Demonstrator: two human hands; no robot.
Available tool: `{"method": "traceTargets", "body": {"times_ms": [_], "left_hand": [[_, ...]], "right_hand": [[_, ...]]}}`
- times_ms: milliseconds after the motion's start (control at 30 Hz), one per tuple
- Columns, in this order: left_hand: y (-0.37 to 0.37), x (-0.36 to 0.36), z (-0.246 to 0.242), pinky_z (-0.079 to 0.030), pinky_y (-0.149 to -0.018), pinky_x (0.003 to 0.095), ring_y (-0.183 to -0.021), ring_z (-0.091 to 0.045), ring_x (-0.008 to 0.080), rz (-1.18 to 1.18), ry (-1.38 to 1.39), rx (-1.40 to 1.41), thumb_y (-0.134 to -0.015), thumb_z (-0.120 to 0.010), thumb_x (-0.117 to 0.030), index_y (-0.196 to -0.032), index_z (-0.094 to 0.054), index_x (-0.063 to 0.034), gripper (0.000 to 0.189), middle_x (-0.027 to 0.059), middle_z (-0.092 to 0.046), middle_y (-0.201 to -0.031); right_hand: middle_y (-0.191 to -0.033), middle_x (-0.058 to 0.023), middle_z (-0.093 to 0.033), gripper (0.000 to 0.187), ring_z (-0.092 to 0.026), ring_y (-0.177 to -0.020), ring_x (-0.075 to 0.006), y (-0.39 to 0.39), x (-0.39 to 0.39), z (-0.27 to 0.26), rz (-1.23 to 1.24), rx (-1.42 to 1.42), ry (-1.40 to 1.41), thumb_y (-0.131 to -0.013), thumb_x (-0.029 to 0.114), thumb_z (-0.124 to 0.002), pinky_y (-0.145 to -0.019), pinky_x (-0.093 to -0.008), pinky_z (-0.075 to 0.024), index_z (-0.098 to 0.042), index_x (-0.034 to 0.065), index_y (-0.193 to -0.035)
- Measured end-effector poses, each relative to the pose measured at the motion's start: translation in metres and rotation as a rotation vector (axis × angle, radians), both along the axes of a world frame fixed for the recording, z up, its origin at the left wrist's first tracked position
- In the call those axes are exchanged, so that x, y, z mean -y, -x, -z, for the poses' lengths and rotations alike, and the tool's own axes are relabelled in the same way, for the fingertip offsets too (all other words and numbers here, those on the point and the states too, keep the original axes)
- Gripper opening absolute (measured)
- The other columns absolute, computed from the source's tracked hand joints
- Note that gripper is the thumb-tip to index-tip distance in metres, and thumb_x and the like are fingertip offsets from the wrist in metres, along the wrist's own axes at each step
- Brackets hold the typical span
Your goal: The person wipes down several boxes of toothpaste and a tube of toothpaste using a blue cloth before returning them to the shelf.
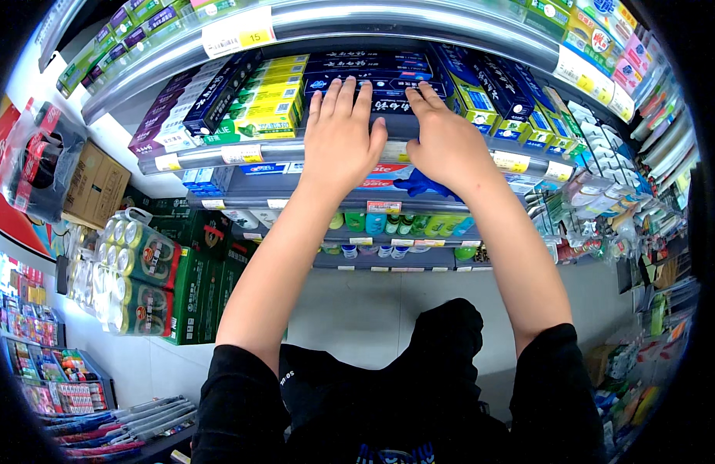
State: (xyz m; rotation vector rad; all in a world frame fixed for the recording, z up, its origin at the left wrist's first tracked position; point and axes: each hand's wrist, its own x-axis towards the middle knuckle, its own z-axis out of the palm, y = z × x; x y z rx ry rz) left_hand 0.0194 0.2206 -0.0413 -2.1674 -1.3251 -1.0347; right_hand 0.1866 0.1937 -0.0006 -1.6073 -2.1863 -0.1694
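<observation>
My left hand [341, 136] lies palm down, its fingers slightly spread, with the fingertips against a dark blue toothpaste box [386, 105] at the front of a row of similar boxes. Beside it, my right hand [453, 142] rests its index and middle fingertips on the right end of the same box. The other fingers of that hand curl under. A blue cloth [425, 184] shows by its thumb and hangs below the palm, gripped in the hand. Yellow-and-green toothpaste boxes [267, 110] stand left of the blue ones. More dark blue boxes [505, 93] are to the right.
A metal shelf edge [392, 20] with price tags overhangs the boxes. Lower shelves hold Colgate boxes [383, 175] and several bottles [374, 223]. Packs of cans [140, 261] and green cartons [198, 296] stand at left. Packaged goods [601, 191] hang at right.
</observation>
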Motion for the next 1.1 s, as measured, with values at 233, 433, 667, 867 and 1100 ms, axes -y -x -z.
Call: {"method": "traceTargets", "body": {"times_ms": [233,433,667,867,1100], "left_hand": [[0.002,-0.013,0.000,-0.026,-0.112,0.0474,-0.133,-0.038,0.0352,-0.015,0.043,0.005,-0.089,-0.050,-0.031,-0.135,-0.047,-0.0025,0.054,0.0209,-0.046,-0.138],[0.002,-0.017,0.002,-0.026,-0.112,0.0468,-0.135,-0.036,0.0351,-0.064,0.072,-0.006,-0.087,-0.051,-0.033,-0.136,-0.046,-0.0025,0.058,0.0214,-0.044,-0.141],[0.001,-0.018,0.002,-0.028,-0.111,0.0464,-0.136,-0.036,0.0354,-0.082,0.065,-0.024,-0.086,-0.052,-0.034,-0.137,-0.045,-0.0022,0.061,0.0227,-0.042,-0.142],[0.002,-0.015,-0.003,-0.030,-0.110,0.0464,-0.135,-0.036,0.0380,-0.075,0.024,0.029,-0.086,-0.052,-0.033,-0.136,-0.046,-0.0011,0.059,0.0246,-0.042,-0.141],[0.078,-0.007,-0.051,-0.040,-0.098,0.0474,-0.113,-0.051,0.0380,-0.073,-0.157,0.102,-0.078,-0.062,-0.020,-0.114,-0.058,0.0012,0.042,0.0225,-0.057,-0.118]], "right_hand": [[-0.149,-0.0222,-0.032,0.077,-0.058,-0.113,-0.0360,0.005,-0.010,-0.012,0.054,0.062,0.144,-0.070,0.016,-0.062,-0.095,-0.0403,-0.0481,-0.038,0.0020,-0.142],[-0.148,-0.0299,-0.027,0.079,-0.057,-0.114,-0.0409,0.015,-0.008,-0.023,0.131,0.088,0.240,-0.072,0.020,-0.061,-0.096,-0.0402,-0.0478,-0.035,0.0055,-0.145],[-0.148,-0.0311,-0.025,0.079,-0.058,-0.111,-0.0427,0.013,-0.007,-0.021,0.135,0.081,0.247,-0.074,0.022,-0.063,-0.094,-0.0417,-0.0491,-0.033,0.0071,-0.146],[-0.148,-0.0296,-0.028,0.076,-0.058,-0.110,-0.0417,0.014,-0.001,-0.022,0.124,0.028,0.216,-0.074,0.021,-0.062,-0.093,-0.0417,-0.0491,-0.037,0.0078,-0.144],[-0.104,-0.0212,-0.063,0.040,-0.065,-0.085,-0.0383,-0.027,0.063,-0.011,-0.113,-0.327,0.079,-0.073,0.013,-0.062,-0.078,-0.0435,-0.0515,-0.062,0.0026,-0.111]]}}
